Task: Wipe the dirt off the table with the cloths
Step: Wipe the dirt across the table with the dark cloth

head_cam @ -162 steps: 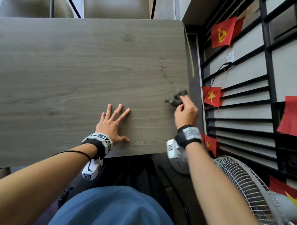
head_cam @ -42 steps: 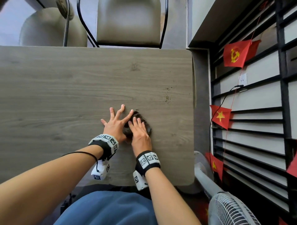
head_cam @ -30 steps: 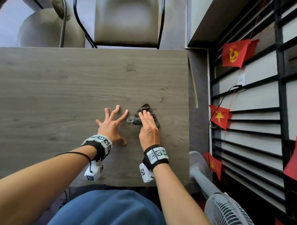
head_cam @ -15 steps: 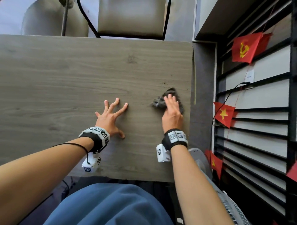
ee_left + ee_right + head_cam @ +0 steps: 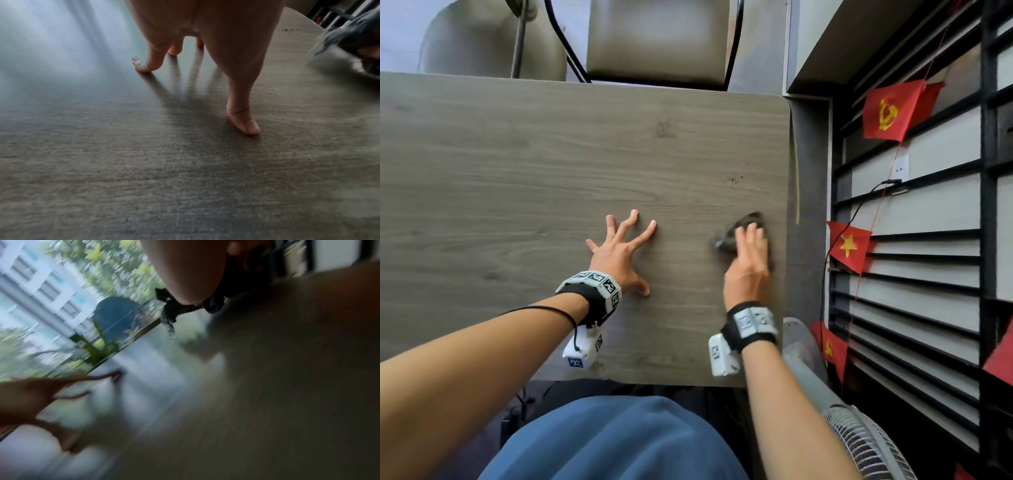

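Right grip (image 5: 748, 260) laid flat, fingers straight, pressing down on a crumpled dark grey cloth (image 5: 736, 229) near the right edge of the grey wood-grain desk (image 5: 517, 164); cloth bunched under the fingers (image 5: 743, 236), its ragged end poking out to the left, blurred in both wrist views. Left grip (image 5: 619, 251) released, fingers splayed wide, resting on its fingertips and thumb tip on bare desk well to the left of the cloth, holding nothing. Small cluster of dark dirt specks (image 5: 732, 180) just beyond the cloth, apart from it, close to the desk's right edge; finer specks scattered around the left fingertips in the left wrist view. Beyond the far edge, a beige padded chair (image 5: 657, 37); to the right, red paper flags (image 5: 887, 109) strung on a black-barred wall, and a white fan grille (image 5: 866, 445) at lower right
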Motion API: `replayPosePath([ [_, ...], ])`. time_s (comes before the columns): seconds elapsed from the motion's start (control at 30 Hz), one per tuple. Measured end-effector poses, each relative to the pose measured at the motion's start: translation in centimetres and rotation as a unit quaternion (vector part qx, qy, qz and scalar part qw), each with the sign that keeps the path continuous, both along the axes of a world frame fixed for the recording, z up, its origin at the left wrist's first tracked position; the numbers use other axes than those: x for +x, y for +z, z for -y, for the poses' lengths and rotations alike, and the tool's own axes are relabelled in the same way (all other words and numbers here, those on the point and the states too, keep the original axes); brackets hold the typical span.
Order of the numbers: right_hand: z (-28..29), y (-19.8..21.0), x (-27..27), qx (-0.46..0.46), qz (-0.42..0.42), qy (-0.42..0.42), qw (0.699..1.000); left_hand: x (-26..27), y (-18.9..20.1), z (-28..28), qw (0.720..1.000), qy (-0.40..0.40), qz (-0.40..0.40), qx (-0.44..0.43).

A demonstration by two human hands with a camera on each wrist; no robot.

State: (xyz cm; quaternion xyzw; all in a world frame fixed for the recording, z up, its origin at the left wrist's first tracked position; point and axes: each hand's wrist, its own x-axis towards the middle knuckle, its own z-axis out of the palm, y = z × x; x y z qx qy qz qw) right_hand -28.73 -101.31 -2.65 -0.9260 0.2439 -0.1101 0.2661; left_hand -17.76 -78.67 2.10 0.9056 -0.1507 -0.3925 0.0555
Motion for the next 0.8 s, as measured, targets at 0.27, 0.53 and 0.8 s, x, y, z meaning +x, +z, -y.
replayPosePath([
  [0.27, -8.3, -1.0, 0.6, 0.053, -0.038, 0.280, 0.958, 0.0, -0.4, -0.1, 1.000, -0.004, 0.008, 0.005],
  [0.53, 0.8, -1.0, 4.3, 0.068, -0.047, 0.142, 0.987, 0.0, -0.2, 0.0, 1.000, 0.004, -0.003, 0.001],
  [0.8, -4.7, 0.1, 6.0, 0.131, -0.027, 0.098, 0.986, 0.0, 0.0, 0.1, 1.000, 0.002, -0.009, 0.006],
])
